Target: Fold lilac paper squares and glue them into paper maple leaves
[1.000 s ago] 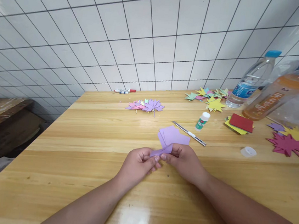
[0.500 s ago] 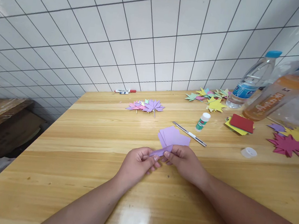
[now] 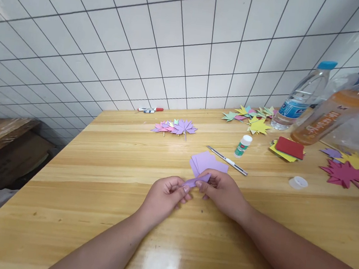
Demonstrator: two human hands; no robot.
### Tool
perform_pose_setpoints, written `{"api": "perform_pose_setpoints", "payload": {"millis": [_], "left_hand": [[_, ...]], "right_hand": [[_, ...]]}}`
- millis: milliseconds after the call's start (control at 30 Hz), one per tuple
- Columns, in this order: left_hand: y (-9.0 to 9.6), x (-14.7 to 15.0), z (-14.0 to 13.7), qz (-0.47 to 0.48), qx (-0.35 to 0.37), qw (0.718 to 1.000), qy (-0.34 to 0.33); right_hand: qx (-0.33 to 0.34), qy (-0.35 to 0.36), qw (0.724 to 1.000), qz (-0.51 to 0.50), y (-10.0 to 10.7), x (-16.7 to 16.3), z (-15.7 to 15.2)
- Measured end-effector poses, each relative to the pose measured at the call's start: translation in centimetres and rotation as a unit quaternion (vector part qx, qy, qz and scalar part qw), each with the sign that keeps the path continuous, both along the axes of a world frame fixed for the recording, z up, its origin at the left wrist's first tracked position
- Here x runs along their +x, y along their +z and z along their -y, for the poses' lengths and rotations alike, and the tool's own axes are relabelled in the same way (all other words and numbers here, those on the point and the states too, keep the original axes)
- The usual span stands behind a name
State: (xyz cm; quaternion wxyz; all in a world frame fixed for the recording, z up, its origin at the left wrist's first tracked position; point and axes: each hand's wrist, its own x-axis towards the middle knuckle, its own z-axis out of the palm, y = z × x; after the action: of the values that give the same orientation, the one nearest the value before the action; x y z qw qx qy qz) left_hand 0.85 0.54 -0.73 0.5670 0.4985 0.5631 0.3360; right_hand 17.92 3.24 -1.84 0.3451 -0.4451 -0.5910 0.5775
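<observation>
Between my two hands is a folded strip of purple paper (image 3: 196, 181), held just above the table. My left hand (image 3: 167, 196) pinches its left end between thumb and fingers. The right end is gripped by my right hand (image 3: 221, 192), thumb on the near side; the other fingers are partly hidden. Right behind the hands lies a fanned stack of purple paper sheets (image 3: 207, 162), its near edge covered. A slim utility knife (image 3: 227, 160) rests beside the stack, and a glue stick (image 3: 243, 146) with a white top stands past it.
Paper leaves lie in a purple-pink pile (image 3: 180, 127), a yellow-green pile (image 3: 254, 118) and around a dark pink leaf (image 3: 347, 173). Red and yellow paper squares (image 3: 289, 148), a clear cap (image 3: 298, 182), a water bottle (image 3: 301, 98), an orange drink bottle (image 3: 335, 112) and markers (image 3: 150, 110) surround the work area.
My right hand has shifted slightly up along the purple paper, and the strip has tilted and moved a little to the right. My left hand stays almost where it was.
</observation>
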Motion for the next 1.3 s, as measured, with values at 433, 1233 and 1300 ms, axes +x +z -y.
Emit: {"api": "perform_pose_setpoints", "payload": {"millis": [433, 1233, 1300], "left_hand": [[0.1, -0.7, -0.3, 0.029, -0.010, 1.000, -0.004], [-0.3, -0.7, -0.2, 0.014, 0.027, 1.000, 0.002], [-0.4, -0.7, -0.2, 0.014, 0.018, 1.000, 0.004]], "right_hand": [[-0.055, -0.035, 0.996, -0.060, 0.0, 0.0, -0.3], [-0.061, -0.041, 0.995, -0.068, 0.3, 0.2, -0.5], [-0.051, -0.027, 0.996, -0.063, 0.1, 0.2, -0.5]]}}
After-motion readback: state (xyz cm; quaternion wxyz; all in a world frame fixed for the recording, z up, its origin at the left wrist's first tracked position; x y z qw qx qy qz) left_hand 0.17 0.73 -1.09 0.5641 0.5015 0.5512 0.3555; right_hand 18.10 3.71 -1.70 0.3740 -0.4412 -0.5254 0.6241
